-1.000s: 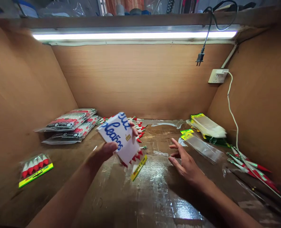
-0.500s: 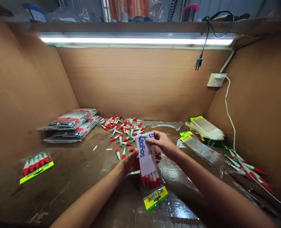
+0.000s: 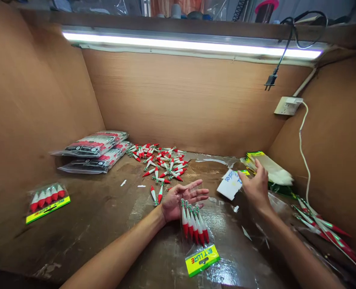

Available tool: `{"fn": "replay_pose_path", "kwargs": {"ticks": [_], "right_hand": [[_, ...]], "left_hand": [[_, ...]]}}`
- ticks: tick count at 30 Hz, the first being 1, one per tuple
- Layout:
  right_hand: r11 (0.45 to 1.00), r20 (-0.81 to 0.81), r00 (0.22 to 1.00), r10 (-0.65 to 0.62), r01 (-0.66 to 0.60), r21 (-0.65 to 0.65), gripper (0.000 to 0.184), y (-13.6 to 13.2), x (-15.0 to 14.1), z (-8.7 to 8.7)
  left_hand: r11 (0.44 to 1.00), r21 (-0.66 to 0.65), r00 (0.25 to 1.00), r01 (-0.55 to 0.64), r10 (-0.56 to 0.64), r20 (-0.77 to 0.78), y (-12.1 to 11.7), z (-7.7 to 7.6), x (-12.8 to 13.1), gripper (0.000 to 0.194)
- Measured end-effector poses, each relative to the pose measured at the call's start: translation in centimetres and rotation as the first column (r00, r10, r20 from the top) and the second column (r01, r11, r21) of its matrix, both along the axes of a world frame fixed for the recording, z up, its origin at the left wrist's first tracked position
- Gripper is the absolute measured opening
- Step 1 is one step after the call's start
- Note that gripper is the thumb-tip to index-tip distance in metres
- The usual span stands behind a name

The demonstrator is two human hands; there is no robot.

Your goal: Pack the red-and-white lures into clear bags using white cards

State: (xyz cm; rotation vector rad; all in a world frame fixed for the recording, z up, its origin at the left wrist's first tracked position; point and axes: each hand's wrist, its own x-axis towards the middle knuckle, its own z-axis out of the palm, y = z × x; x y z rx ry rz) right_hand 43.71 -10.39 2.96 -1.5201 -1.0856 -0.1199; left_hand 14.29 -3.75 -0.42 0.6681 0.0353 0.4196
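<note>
My left hand [image 3: 184,199] is palm up with its fingers stretched out. Across its fingers lies the upper end of a clear bag of red and white squid lures [image 3: 194,224], whose yellow-green header card [image 3: 202,260] points toward me. My right hand [image 3: 255,186] is off to the right, thumb and index finger apart. A white paper slip with blue handwriting [image 3: 229,184] is just left of the right thumb; whether it touches the thumb I cannot tell. Behind my left hand, a heap of loose red and white lures [image 3: 162,162] is spread over the table.
Another packed lure bag [image 3: 48,200] lies at left, before stacked bulk packs [image 3: 90,150]. Empty header bags [image 3: 271,170] are piled at right. Larger lures [image 3: 325,228] lie by the white cable [image 3: 301,144]. A black plug [image 3: 270,80] dangles below the shelf.
My right hand has moved right, away from the bag, and the paper slip is now off it, to the right. My left hand has opened under the bag. The camera view has shifted and tilted.
</note>
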Motion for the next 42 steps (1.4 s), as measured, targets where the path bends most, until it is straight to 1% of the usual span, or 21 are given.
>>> {"fn": "replay_pose_path", "kwargs": {"ticks": [1, 2, 3, 4, 5, 6, 7, 8, 9, 12, 16, 20, 22, 24, 26, 28, 30, 32, 35, 38, 42], "right_hand": [[1.0, 0.097, 0.995, 0.024, -0.022, -0.02, 0.066, -0.8, -0.9, 0.0], [0.988, 0.153, 0.977, 0.146, -0.135, -0.079, 0.054, -1.6, -2.2, 0.2], [0.936, 0.184, 0.923, 0.338, -0.308, -0.17, 0.039, -2.3, -3.8, 0.5], [0.835, 0.204, 0.819, 0.537, -0.48, -0.269, 0.03, -2.9, -5.5, 1.0], [0.721, 0.208, 0.701, 0.682, -0.598, -0.35, 0.027, -3.2, -7.2, 1.5], [0.62, 0.201, 0.597, 0.777, -0.669, -0.41, 0.026, -3.4, -8.6, 1.9], [0.545, 0.195, 0.518, 0.833, -0.707, -0.451, 0.025, -3.4, -9.8, 2.3], [0.505, 0.192, 0.475, 0.859, -0.719, -0.478, 0.023, -3.3, -10.7, 2.5], [0.491, 0.189, 0.462, 0.866, -0.718, -0.494, 0.019, -3.1, -11.4, 2.7], [0.495, 0.163, 0.485, 0.859, -0.704, -0.51, 0.001, -2.2, -12.0, 2.4], [0.453, 0.081, 0.476, 0.876, -0.75, -0.483, 0.008, -1.3, -11.9, 1.6], [0.502, -0.01, 0.551, 0.835, -0.768, -0.397, 0.011, -0.6, -11.4, 1.3], [0.557, -0.031, 0.604, 0.797, -0.753, -0.352, 0.01, -0.2, -10.9, 1.5], [0.619, -0.012, 0.656, 0.754, -0.716, -0.322, 0.01, 0.0, -10.4, 1.8], [0.67, 0.036, 0.694, 0.719, -0.678, -0.303, 0.008, 0.2, -9.9, 2.1], [0.706, 0.098, 0.714, 0.693, -0.645, -0.291, 0.007, 0.2, -9.7, 2.3], [0.738, 0.154, 0.732, 0.664, -0.609, -0.289, 0.007, 0.3, -9.6, 2.3], [0.757, 0.179, 0.746, 0.642, -0.58, -0.3, 0.009, 0.3, -9.5, 2.3], [0.766, 0.184, 0.756, 0.628, -0.559, -0.317, 0.01, 0.3, -9.6, 2.2], [0.779, 0.213, 0.761, 0.613, -0.535, -0.328, 0.007, 0.1, -9.9, 2.2], [0.828, 0.263, 0.794, 0.548, -0.469, -0.308, 0.007, -0.2, -10.3, 2.0]], "left_hand": [[1.0, -0.009, 1.0, 0.006, -0.006, 0.003, 0.0, 0.0, 0.1, 0.069], [1.0, -0.02, 1.0, 0.013, -0.013, 0.003, -0.1, 0.1, 0.2, 0.069], [0.999, -0.034, 1.0, 0.018, -0.018, 0.003, -0.2, 0.2, 0.2, 0.069], [0.999, -0.047, 1.0, 0.018, -0.018, 0.004, -0.3, 0.3, 0.3, 0.069], [0.998, -0.061, 1.0, 0.012, -0.011, 0.008, -0.4, 0.4, 0.4, 0.068], [0.997, -0.076, 1.0, 0.001, 0.0, 0.013, -0.5, 0.4, 0.4, 0.068], [0.996, -0.091, 1.0, -0.012, 0.014, 0.017, -0.6, 0.4, 0.5, 0.067], [0.994, -0.103, 0.999, -0.027, 0.029, 0.02, -0.6, 0.4, 0.5, 0.067], [0.993, -0.112, 0.999, -0.041, 0.043, 0.018, -0.5, 0.4, 0.4, 0.066], [0.99, -0.124, 0.997, -0.069, 0.066, -0.025, -0.2, 0.0, 0.3, 0.062], [0.983, -0.145, 0.984, -0.109, 0.086, -0.158, 0.1, -0.2, 0.2, 0.063], [0.982, -0.105, 0.98, -0.155, 0.139, -0.145, -0.4, 0.8, -0.1, 0.073], [0.991, -0.008, 0.982, -0.131, 0.129, -0.141, -0.9, 1.2, -0.3, 0.068], [0.981, 0.164, 0.968, -0.103, 0.137, -0.209, -1.3, 1.3, -0.5, 0.058], [0.923, 0.369, 0.934, -0.107, 0.221, -0.282, -1.6, 1.0, -0.3, 0.053], [0.832, 0.519, 0.876, -0.198, 0.387, -0.287, -1.6, 0.5, 0.1, 0.05], [0.754, 0.576, 0.795, -0.316, 0.542, -0.272, -1.4, -0.1, 0.6, 0.044], [0.691, 0.611, 0.717, -0.386, 0.642, -0.273, -1.0, -0.3, 0.8, 0.04], [0.597, 0.705, 0.643, -0.383, 0.72, -0.26, -0.6, -0.3, 0.8, 0.035], [0.494, 0.804, 0.607, -0.332, 0.764, -0.218, -0.7, 0.0, 0.6, 0.033], [0.426, 0.861, 0.587, -0.277, 0.784, -0.199, -1.3, 0.2, 0.6, 0.032]]}}
